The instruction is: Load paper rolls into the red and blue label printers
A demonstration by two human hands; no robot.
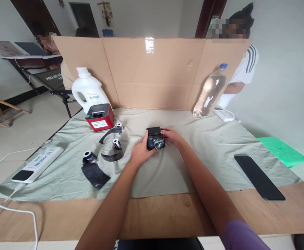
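A small dark portable printer (pixel 153 131) sits on the cloth in the middle, between both hands. A shiny dark strip (pixel 159 141) lies over its front right part. My left hand (pixel 141 150) grips the printer's left side and near edge, thumb along the side. With bent fingers, my right hand (pixel 173 136) holds its upper right side; some fingertips are hidden. Left of my hands lie three rolls with dark strips unrolled: a far roll (pixel 119 125), a middle roll (pixel 116 143) and a larger near roll (pixel 89 156).
A red and black box-shaped printer (pixel 100 118) stands before a white detergent jug (pixel 91 92). A clear bottle (pixel 210 92) leans at the cardboard screen (pixel 152 76). A black phone (pixel 258 177) lies right, a white power bank (pixel 39 165) with cables left. Two people are behind.
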